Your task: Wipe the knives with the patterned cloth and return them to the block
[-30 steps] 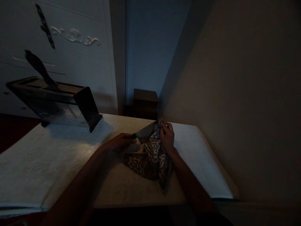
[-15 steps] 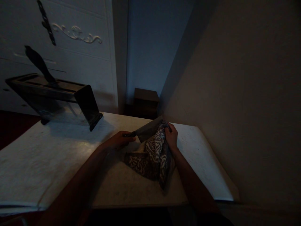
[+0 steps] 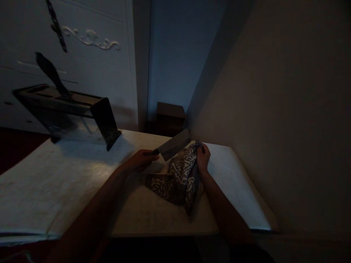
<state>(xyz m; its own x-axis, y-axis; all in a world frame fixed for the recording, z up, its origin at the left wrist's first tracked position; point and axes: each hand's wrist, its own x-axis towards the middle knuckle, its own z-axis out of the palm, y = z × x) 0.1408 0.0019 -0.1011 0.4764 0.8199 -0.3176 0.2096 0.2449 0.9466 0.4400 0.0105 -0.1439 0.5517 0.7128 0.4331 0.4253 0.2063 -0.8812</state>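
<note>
My left hand (image 3: 141, 159) is closed around the dark handle of a cleaver (image 3: 175, 144). Its broad blade is raised and slants up to the right over the table. Bunched in my right hand (image 3: 203, 157) is the top of a patterned brown and white cloth (image 3: 181, 171), just right of the blade. The lower folds of the cloth hang down toward the tabletop. Whether cloth and blade touch at this moment I cannot tell in the dim light.
A knife block (image 3: 93, 113) with a dark-handled knife (image 3: 52, 73) in it stands at the left on the pale table (image 3: 82, 182). Behind are a white cabinet (image 3: 95, 65) and a small brown box-like piece (image 3: 171, 111). A wall (image 3: 287, 109) borders the right side.
My right hand has drawn the cloth slightly right, away from the blade. More of the cleaver's blade shows now, and it is tipped a little higher.
</note>
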